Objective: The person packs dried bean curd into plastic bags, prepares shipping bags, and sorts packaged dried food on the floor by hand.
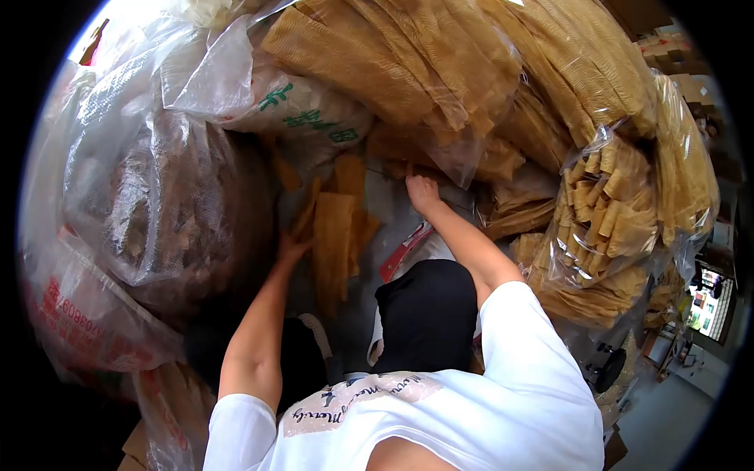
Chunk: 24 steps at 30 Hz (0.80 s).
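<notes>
My left hand [293, 246] is low on the left, its fingers closed around a narrow tan strip [307, 210] that stands on edge. Beside it on the grey floor lie several loose tan strips [334, 235], flat, thin and overlapping, like dried sheet material. My right hand [424, 194] reaches forward with curled fingers, at the lower edge of a brown stack of sheets [402, 147] under the big bags. What its fingertips hold, if anything, is hidden.
Large clear bags of ridged tan sheets [377, 59] pile up ahead and right. A bag of short rolled pieces [605, 208] stands right. A big plastic-wrapped sack [169, 204] crowds the left, near a white sack with green lettering [302, 110]. A red-and-white packet [407, 250] lies near my knee.
</notes>
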{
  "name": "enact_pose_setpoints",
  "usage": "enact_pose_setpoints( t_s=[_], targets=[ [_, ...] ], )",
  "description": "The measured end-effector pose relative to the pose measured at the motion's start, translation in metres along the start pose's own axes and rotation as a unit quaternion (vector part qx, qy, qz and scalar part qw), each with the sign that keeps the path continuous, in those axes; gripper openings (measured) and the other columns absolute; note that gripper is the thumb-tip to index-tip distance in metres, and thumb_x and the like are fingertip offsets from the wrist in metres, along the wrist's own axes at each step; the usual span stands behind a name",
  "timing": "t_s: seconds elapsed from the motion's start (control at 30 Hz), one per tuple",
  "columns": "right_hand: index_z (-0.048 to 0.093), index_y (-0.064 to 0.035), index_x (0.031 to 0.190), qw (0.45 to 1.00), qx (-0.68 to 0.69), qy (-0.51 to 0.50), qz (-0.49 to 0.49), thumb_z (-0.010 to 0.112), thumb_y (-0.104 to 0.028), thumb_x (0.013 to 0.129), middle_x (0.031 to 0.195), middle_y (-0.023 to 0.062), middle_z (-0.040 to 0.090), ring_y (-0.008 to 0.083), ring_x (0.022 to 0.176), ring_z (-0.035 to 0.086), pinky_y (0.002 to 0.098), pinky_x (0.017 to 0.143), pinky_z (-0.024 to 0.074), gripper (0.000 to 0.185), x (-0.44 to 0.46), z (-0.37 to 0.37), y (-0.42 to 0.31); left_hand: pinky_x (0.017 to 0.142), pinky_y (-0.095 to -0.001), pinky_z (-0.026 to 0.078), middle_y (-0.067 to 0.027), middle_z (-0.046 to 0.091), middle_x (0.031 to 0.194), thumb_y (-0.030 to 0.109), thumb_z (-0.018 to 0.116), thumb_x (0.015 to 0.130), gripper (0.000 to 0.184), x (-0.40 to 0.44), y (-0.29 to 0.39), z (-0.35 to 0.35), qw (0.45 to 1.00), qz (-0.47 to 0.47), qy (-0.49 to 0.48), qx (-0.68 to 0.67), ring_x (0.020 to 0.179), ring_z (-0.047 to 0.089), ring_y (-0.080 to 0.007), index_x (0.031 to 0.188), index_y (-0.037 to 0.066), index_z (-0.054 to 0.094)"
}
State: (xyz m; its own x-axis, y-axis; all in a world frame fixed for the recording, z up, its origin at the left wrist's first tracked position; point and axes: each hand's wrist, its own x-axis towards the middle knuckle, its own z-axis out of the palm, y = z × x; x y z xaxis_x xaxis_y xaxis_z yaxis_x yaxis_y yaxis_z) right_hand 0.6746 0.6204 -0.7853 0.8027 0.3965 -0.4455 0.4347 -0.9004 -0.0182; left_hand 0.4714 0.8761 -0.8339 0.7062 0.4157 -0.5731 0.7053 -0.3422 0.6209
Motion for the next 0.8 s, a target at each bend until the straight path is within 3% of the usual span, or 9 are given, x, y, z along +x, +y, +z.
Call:
enact_pose_setpoints(
  t_s=[0.07,0.13,0.17,0.23,0.5,0.6,0.67,0.73,0.8],
  targets=[
    [0.035,0.0010,0.112,1.000,-0.002,0.021,-0.007,0.041,-0.003,0.070,0.072,0.0186,0.057,0.0291,0.071,0.057,0.0371,0.062,0.0449,0.042,0.002,0.020,0.004,0.093,-0.0322,0.023,-0.0202,0.020,0.125,0.029,0.074,0.050,0.106,-0.001,-0.010,0.004,0.998,-0.005,-0.037,-0.049,0.115,0.024,-0.0270,0.123,-0.003,0.004],
    [0.047,-0.0043,0.099,0.989,-0.038,0.060,-0.129,0.043,-0.006,0.068,0.068,0.0153,0.056,0.0292,0.070,0.056,0.0383,0.059,0.0446,0.032,0.000,0.028,0.010,0.093,-0.0320,0.022,-0.0212,0.020,0.125,0.031,0.070,0.057,0.096,0.009,-0.027,0.014,0.992,0.082,-0.052,-0.077,0.115,0.023,-0.0278,0.123,-0.004,0.008],
    [0.047,-0.0043,0.099,0.989,-0.038,0.060,-0.129,0.043,-0.006,0.068,0.068,0.0153,0.056,0.0292,0.070,0.056,0.0383,0.059,0.0446,0.032,-0.002,0.029,0.007,0.093,-0.0320,0.022,-0.0212,0.020,0.125,0.031,0.070,0.057,0.096,0.013,-0.033,0.018,0.992,0.082,-0.052,-0.077,0.115,0.023,-0.0278,0.123,-0.004,0.008],
    [0.052,-0.0040,0.084,0.945,0.055,0.099,-0.308,0.044,-0.007,0.067,0.066,0.0124,0.056,0.0264,0.067,0.056,0.0362,0.055,0.0441,0.018,-0.019,0.025,-0.007,0.094,-0.0318,0.022,-0.0186,0.021,0.126,0.032,0.060,0.068,0.079,0.013,-0.038,0.020,0.998,0.033,-0.042,-0.045,0.116,0.022,-0.0272,0.123,-0.002,0.015],
    [0.052,-0.0014,0.085,0.842,0.070,0.203,-0.495,0.047,-0.008,0.062,0.065,0.0055,0.054,0.0168,0.056,0.054,0.0266,0.048,0.0430,0.024,-0.064,-0.060,-0.058,0.086,-0.0371,0.031,-0.0218,0.043,0.108,0.045,0.031,0.080,0.058,0.005,-0.003,0.013,1.000,0.003,0.030,0.007,0.102,0.038,-0.0368,0.121,0.004,0.027],
    [0.052,-0.0010,0.088,0.771,0.048,0.200,-0.603,0.046,-0.008,0.062,0.059,0.0024,0.050,0.0140,0.052,0.052,0.0240,0.046,0.0423,0.027,-0.073,-0.083,-0.083,0.085,-0.0372,0.031,-0.0198,0.044,0.109,0.049,0.027,0.079,0.059,0.000,0.008,0.002,0.998,-0.059,0.032,0.010,0.103,0.037,-0.0357,0.120,0.006,0.029],
    [0.049,-0.0014,0.097,0.721,0.019,0.163,-0.673,0.046,-0.008,0.062,0.058,0.0008,0.045,0.0131,0.051,0.049,0.0232,0.046,0.0419,0.035,-0.074,-0.075,-0.098,0.088,-0.0314,0.029,-0.0169,0.042,0.112,0.054,0.025,0.078,0.066,0.011,-0.003,0.002,0.986,-0.138,0.030,-0.084,0.105,0.039,-0.0286,0.118,0.002,0.031],
    [0.043,-0.0039,0.104,0.724,-0.042,0.086,-0.683,0.048,-0.006,0.063,0.069,0.0044,0.047,0.0157,0.057,0.050,0.0248,0.049,0.0427,0.041,-0.075,-0.088,-0.118,0.088,-0.0313,0.028,-0.0165,0.042,0.113,0.054,0.026,0.078,0.066,0.012,-0.003,-0.005,0.983,-0.143,0.033,-0.106,0.105,0.039,-0.0282,0.119,0.002,0.031],
    [0.039,-0.0061,0.107,0.781,0.094,0.081,-0.612,0.051,-0.005,0.064,0.080,0.0088,0.045,0.0220,0.065,0.051,0.0288,0.052,0.0437,0.045,-0.059,-0.097,-0.142,0.089,-0.0309,0.027,-0.0158,0.040,0.115,0.054,0.027,0.077,0.066,0.009,-0.004,-0.008,0.974,-0.161,0.026,-0.160,0.106,0.037,-0.0273,0.119,0.003,0.031]
  ],
)
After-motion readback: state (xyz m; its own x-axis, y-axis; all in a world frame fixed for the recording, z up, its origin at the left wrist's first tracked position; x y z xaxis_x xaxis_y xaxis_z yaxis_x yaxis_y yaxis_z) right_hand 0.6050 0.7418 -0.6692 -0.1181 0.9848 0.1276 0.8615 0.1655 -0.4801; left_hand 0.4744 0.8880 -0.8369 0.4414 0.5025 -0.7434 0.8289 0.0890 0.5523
